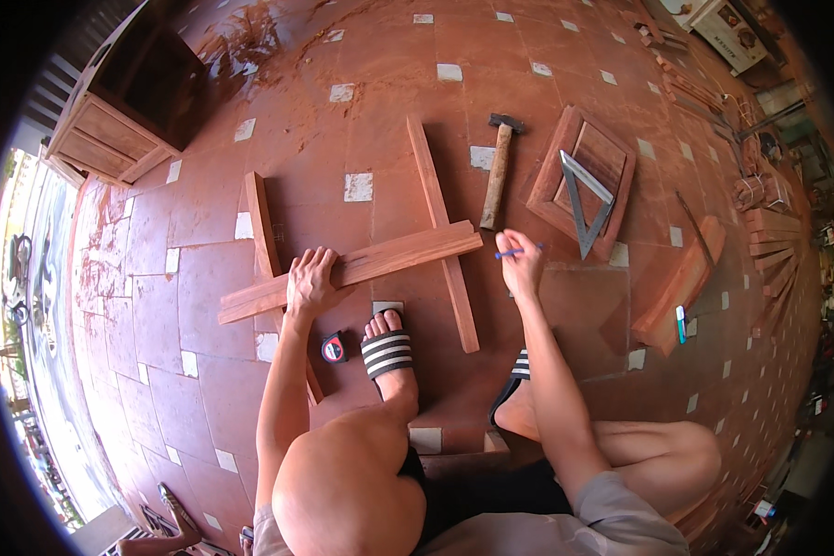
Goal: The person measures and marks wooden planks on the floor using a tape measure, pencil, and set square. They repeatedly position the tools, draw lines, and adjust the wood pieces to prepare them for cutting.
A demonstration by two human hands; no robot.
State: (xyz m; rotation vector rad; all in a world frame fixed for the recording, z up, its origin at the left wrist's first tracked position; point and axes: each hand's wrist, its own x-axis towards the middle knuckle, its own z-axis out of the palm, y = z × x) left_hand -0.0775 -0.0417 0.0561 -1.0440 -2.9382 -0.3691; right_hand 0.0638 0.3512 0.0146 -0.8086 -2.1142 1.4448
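Observation:
Two wooden strips [408, 252] lie side by side, slanting across a left wooden bar [260, 222] and a right wooden bar [426, 176] on the floor. My left hand [311, 282] is closed over the strips near their left part, its fingers bent over the far edge. Just beyond the strips' right end, my right hand [523, 269] pinches a slim blue pen [510, 253], apart from the wood. A black and red tape measure [333, 347] sits on the tiles between my left forearm and my sandalled foot.
A hammer [497, 181] lies beyond my right hand. Beside it a metal set square [576, 206] rests on a wooden panel [573, 130]. Farther right are a curved wood piece [663, 310], a teal-and-white marker [681, 326] and stacked wood [774, 236]. A wooden cabinet [111, 139] stands far left.

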